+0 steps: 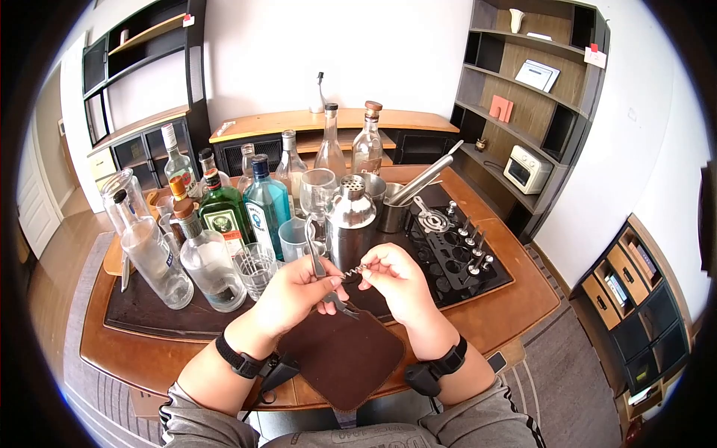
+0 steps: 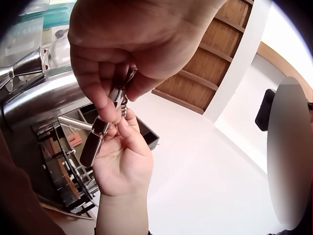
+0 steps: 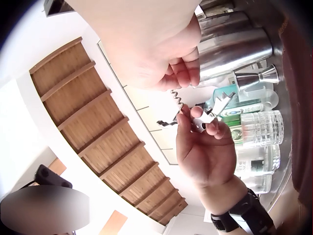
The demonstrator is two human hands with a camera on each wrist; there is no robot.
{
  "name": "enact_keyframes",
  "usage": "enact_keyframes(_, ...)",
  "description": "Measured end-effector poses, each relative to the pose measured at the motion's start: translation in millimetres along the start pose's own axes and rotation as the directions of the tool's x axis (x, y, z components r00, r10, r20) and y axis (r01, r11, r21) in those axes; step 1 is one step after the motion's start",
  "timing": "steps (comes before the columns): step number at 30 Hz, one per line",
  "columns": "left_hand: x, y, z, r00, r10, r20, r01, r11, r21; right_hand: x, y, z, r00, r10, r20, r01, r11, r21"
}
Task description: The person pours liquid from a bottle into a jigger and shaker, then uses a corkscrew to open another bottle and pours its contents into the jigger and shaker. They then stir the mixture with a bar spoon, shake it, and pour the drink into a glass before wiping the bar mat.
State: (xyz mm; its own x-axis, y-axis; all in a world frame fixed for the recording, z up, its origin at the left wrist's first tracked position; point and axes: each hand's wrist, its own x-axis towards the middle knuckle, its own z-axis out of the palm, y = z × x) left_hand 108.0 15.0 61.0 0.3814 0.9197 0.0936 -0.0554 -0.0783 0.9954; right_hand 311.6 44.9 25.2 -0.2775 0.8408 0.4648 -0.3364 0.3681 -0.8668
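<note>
A silver waiter's corkscrew (image 1: 340,305) is held between both hands above the brown leather mat (image 1: 340,358). My left hand (image 1: 295,293) grips its body, thumb and fingers around the metal. With thumb and fingertips, my right hand (image 1: 396,278) pinches at the spiral worm (image 1: 352,274), which is swung out from the body. In the right wrist view the worm (image 3: 176,99) shows between the two hands, and the forked metal end (image 3: 222,102) sticks out past the left fingers. The handle's end (image 2: 91,149) points downward in the left wrist view.
Right behind the hands stands a steel cocktail shaker (image 1: 351,224). Several bottles, among them a green one (image 1: 222,209) and a blue one (image 1: 267,198), crowd the left with a cut-glass tumbler (image 1: 255,270). A black rack (image 1: 455,254) of bar tools lies at the right.
</note>
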Motion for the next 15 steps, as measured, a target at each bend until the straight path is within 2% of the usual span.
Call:
enact_keyframes(6, 1.2, -0.1, 2.4, 0.999, -0.034, 0.024, 0.035, 0.998, -0.061, -2.9, -3.1, 3.7, 0.999, 0.006, -0.040, -0.006, 1.000, 0.000)
enact_keyframes(9, 1.9, -4.6, 2.1, 0.998, -0.056, 0.034, 0.059, 0.992, -0.109, -6.6, -3.7, 4.0, 0.993, -0.112, -0.024, 0.099, 0.945, -0.313)
enact_keyframes(12, 0.4, -4.4, 2.6, 0.994, -0.073, 0.079, 0.086, 0.982, -0.170, -5.7, -2.4, -1.9, 0.952, -0.279, 0.126, 0.301, 0.777, -0.553)
enact_keyframes(15, -1.2, -3.1, 2.1, 0.992, -0.102, 0.076, 0.118, 0.961, -0.250, -5.8, -4.9, -1.2, 0.953, -0.270, 0.137, 0.301, 0.804, -0.512)
